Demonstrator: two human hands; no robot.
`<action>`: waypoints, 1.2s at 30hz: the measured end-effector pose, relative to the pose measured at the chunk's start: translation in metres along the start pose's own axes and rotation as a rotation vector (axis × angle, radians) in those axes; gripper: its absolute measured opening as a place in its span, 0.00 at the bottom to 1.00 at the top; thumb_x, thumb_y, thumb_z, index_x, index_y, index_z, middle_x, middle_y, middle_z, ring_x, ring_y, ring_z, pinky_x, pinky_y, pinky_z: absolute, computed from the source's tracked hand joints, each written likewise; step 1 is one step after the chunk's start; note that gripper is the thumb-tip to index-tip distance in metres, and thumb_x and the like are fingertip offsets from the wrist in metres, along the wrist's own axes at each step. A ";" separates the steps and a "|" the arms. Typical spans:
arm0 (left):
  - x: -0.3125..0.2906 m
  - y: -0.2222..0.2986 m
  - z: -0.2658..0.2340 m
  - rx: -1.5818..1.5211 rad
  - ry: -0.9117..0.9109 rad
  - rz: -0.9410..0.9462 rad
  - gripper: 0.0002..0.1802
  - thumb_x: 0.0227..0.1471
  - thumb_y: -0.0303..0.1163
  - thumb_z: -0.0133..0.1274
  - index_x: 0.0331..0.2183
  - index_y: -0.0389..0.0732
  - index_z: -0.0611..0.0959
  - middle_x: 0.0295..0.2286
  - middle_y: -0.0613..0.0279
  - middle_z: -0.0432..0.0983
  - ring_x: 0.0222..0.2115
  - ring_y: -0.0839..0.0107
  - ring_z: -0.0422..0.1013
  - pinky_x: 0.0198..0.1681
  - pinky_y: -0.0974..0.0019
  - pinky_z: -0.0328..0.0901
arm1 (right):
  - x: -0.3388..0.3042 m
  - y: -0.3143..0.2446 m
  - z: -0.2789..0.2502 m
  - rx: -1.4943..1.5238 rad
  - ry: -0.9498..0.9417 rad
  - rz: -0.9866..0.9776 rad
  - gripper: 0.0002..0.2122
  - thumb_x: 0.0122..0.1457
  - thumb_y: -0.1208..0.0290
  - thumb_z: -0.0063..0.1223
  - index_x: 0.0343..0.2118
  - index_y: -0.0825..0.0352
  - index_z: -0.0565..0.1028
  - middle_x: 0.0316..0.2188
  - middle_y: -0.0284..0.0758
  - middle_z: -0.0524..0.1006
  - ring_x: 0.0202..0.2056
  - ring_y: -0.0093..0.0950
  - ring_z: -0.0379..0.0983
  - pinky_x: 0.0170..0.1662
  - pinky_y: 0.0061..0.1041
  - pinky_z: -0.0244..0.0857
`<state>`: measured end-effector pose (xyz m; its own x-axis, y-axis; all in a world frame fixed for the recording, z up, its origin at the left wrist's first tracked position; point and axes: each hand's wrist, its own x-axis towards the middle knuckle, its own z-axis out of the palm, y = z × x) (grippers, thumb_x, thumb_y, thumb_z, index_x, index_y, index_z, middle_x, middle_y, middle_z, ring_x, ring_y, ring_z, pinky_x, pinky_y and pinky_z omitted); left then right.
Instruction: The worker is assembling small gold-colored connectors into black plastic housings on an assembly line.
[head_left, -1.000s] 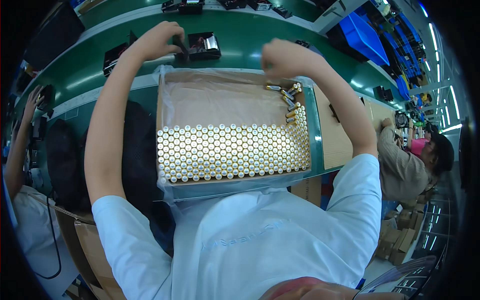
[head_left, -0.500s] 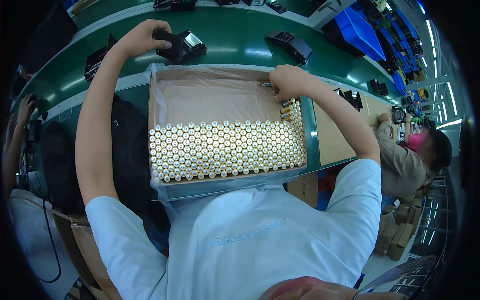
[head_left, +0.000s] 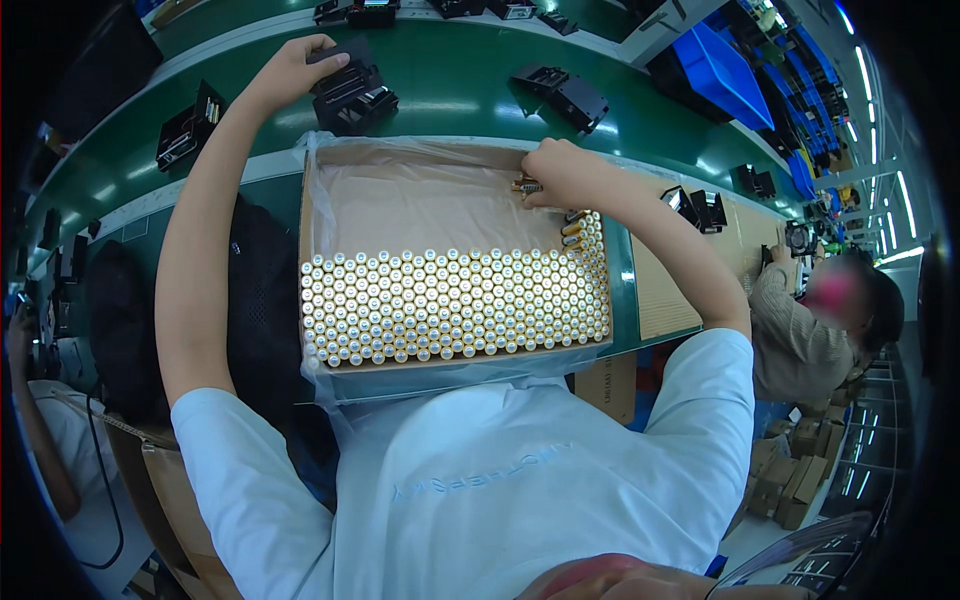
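My left hand (head_left: 300, 72) is closed on the raised part of a black plastic case (head_left: 350, 98), which rests on the green bench beyond the box. Pinched in the fingers of my right hand (head_left: 566, 172) are several small gold-and-black batteries (head_left: 525, 187), held over the far right part of a shallow cardboard box (head_left: 440, 150). Tightly packed upright batteries (head_left: 450, 305) fill the near half of that box. Below my right hand, a few tilted batteries (head_left: 572, 232) lean beside the packed rows. Clear plastic film (head_left: 318, 215) lines the box.
Another black case (head_left: 562, 95) lies on the green bench (head_left: 455, 85), and an open one (head_left: 188, 130) stands left. A blue bin (head_left: 722, 75) is at the far right. A co-worker in a knitted sleeve (head_left: 795, 320) sits to the right; another person's arm (head_left: 40, 440) shows at left.
My right hand has shifted a little left, with batteries showing at its fingertips. In my left hand, the black case has turned and its flat part now stands higher. The co-worker's arm has moved slightly.
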<state>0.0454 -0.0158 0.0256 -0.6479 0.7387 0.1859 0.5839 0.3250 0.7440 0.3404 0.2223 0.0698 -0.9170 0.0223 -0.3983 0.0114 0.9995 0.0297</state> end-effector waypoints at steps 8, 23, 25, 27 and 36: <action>0.000 0.008 0.012 -0.415 0.006 -0.197 0.16 0.56 0.32 0.55 0.45 0.37 0.76 0.35 0.55 0.76 0.33 0.68 0.73 0.41 0.67 0.70 | 0.008 -0.002 -0.015 -0.041 -0.215 0.002 0.12 0.50 0.66 0.62 0.28 0.72 0.81 0.24 0.40 0.80 0.24 0.36 0.75 0.33 0.31 0.71; -0.001 0.018 0.034 -0.836 0.029 -0.343 0.24 0.55 0.26 0.53 0.53 0.35 0.68 0.45 0.45 0.69 0.41 0.59 0.72 0.43 0.57 0.73 | 0.075 -0.043 -0.075 0.615 0.385 -0.098 0.13 0.53 0.64 0.56 0.20 0.69 0.81 0.12 0.30 0.73 0.11 0.20 0.63 0.18 0.19 0.61; 0.001 0.018 0.034 -0.959 -0.020 -0.339 0.21 0.56 0.27 0.52 0.51 0.35 0.69 0.43 0.46 0.70 0.40 0.61 0.73 0.41 0.59 0.73 | 0.104 -0.059 -0.089 0.699 0.491 0.003 0.14 0.53 0.63 0.56 0.19 0.68 0.82 0.11 0.29 0.73 0.12 0.19 0.64 0.18 0.19 0.62; 0.010 0.021 0.035 -1.078 -0.078 -0.328 0.19 0.57 0.29 0.51 0.49 0.35 0.70 0.42 0.47 0.71 0.39 0.63 0.73 0.38 0.61 0.73 | 0.135 -0.057 -0.087 0.796 0.589 0.073 0.13 0.55 0.63 0.58 0.26 0.69 0.83 0.12 0.30 0.73 0.11 0.18 0.61 0.15 0.16 0.57; 0.012 0.020 0.042 -1.060 0.151 -0.391 0.15 0.59 0.31 0.49 0.45 0.35 0.72 0.38 0.49 0.73 0.37 0.62 0.73 0.39 0.61 0.74 | 0.164 -0.077 -0.078 0.950 0.536 0.024 0.13 0.56 0.63 0.57 0.31 0.71 0.83 0.14 0.30 0.74 0.13 0.18 0.65 0.17 0.15 0.59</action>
<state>0.0698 0.0245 0.0164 -0.7889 0.5943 -0.1562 -0.3321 -0.1984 0.9222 0.1579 0.1474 0.0735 -0.9644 0.2593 0.0514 0.1233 0.6133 -0.7802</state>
